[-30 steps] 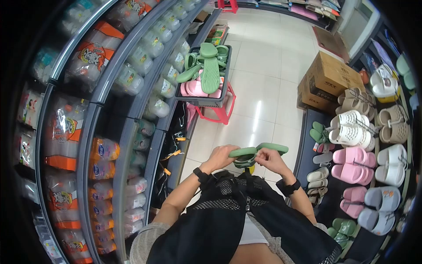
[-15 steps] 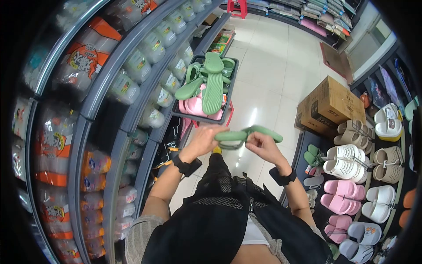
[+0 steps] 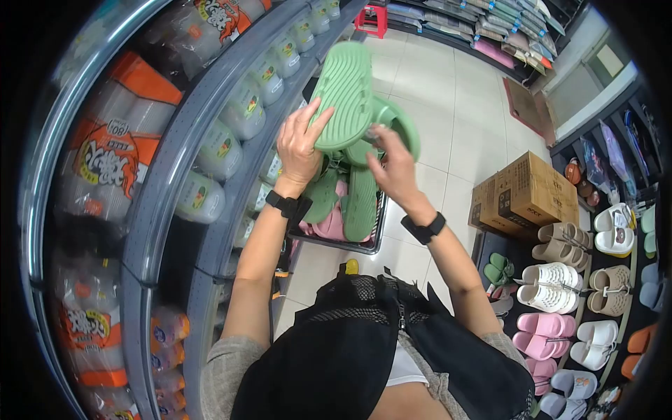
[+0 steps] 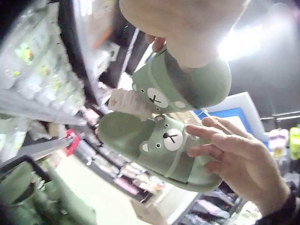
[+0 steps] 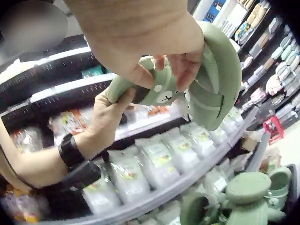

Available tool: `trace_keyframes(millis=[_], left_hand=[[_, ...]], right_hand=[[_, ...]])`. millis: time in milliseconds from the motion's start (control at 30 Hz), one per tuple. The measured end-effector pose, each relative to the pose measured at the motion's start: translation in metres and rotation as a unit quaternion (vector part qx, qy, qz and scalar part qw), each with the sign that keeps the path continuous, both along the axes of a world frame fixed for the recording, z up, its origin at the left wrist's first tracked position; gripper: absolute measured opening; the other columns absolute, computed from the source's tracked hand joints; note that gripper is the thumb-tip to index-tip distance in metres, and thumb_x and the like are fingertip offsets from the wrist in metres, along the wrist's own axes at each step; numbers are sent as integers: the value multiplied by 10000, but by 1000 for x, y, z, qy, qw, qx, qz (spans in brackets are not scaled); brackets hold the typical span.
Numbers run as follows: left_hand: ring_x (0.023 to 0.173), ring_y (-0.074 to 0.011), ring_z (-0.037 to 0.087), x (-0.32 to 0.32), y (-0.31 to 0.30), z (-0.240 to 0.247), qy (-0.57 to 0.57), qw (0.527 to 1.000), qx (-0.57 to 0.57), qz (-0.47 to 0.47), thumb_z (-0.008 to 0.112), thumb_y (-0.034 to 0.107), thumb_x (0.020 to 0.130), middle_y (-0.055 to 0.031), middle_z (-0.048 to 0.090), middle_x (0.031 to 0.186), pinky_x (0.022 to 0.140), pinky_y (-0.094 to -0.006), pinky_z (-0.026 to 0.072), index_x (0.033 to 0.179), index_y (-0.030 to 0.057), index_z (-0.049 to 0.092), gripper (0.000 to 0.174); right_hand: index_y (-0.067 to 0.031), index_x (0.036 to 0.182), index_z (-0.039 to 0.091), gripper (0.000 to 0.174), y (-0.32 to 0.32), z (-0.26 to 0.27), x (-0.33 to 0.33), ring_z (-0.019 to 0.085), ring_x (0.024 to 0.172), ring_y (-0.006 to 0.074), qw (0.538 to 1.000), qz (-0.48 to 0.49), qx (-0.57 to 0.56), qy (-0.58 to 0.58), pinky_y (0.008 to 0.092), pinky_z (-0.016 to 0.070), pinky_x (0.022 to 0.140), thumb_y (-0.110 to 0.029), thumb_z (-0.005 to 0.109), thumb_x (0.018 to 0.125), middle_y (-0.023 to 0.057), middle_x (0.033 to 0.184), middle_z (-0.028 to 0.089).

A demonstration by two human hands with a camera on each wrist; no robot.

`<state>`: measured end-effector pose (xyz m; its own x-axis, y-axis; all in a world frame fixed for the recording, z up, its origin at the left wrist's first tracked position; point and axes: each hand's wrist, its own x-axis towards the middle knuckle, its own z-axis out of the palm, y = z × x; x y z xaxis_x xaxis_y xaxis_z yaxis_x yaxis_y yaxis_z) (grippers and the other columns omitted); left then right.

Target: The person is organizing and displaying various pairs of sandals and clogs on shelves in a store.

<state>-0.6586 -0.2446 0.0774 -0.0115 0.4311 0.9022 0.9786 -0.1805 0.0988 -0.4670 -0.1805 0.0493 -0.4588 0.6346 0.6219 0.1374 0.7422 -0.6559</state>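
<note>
In the head view my left hand grips a green slide slipper, its ridged sole turned up toward me. Beside it hangs the matching slipper, partly overlapped by my right hand. That hand's fingers are spread from the thumb, with fingertips right at the slipper's strap in the left wrist view. Each strap carries a bear face, seen on the gripped slipper. A pale paper tag sits between the pair. Below both hands stands a dark basket with green slippers and pink slippers.
Shelves of bagged plastic cups run close along the left. On the right are cardboard cartons and a rack of slippers, including white clogs. A red stool stands far down the tiled aisle.
Both hands have lifted the green slippers from near my waist up and forward over the basket. The left slipper has turned sole-up, and the basket now appears nearer.
</note>
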Motion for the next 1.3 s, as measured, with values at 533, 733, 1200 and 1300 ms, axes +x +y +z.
trace_keyframes(millis=[533, 733, 1200, 1300], left_hand=[[1190, -327, 457, -58, 23, -176, -111, 887, -448, -10, 527, -98, 705, -116, 438, 1370, 973, -428, 387, 1313, 111, 463, 646], [1261, -334, 399, -68, 28, -184, -151, 858, -490, 14, 517, -97, 715, -131, 364, 1432, 1013, -446, 345, 1363, 117, 391, 694], [1318, -353, 323, -63, 32, -153, -86, 898, -431, -9, 468, -74, 701, -136, 411, 1393, 1071, -489, 237, 1321, 74, 443, 638], [1314, -358, 324, -62, 40, -152, -80, 908, -412, -1, 473, -59, 686, -143, 428, 1376, 1078, -486, 231, 1313, 62, 443, 639]], right_hand=[[-80, 1188, 541, 409, 68, -71, -28, 502, 1126, 300, 977, -25, 92, -190, 427, 441, 863, -186, 624, 801, 116, 1235, 522], [-95, 1316, 441, 573, 67, -145, -35, 425, 1243, 301, 915, 26, 60, -397, 469, 373, 961, -375, 584, 837, 129, 1364, 432], [-46, 1071, 579, 292, 35, -99, -5, 518, 1080, 297, 971, -82, 23, -222, 400, 426, 894, -188, 613, 818, 124, 1173, 552], [-36, 1055, 595, 270, 15, -100, 26, 521, 1068, 280, 974, -123, -13, -192, 393, 415, 893, -156, 604, 813, 114, 1123, 567]])
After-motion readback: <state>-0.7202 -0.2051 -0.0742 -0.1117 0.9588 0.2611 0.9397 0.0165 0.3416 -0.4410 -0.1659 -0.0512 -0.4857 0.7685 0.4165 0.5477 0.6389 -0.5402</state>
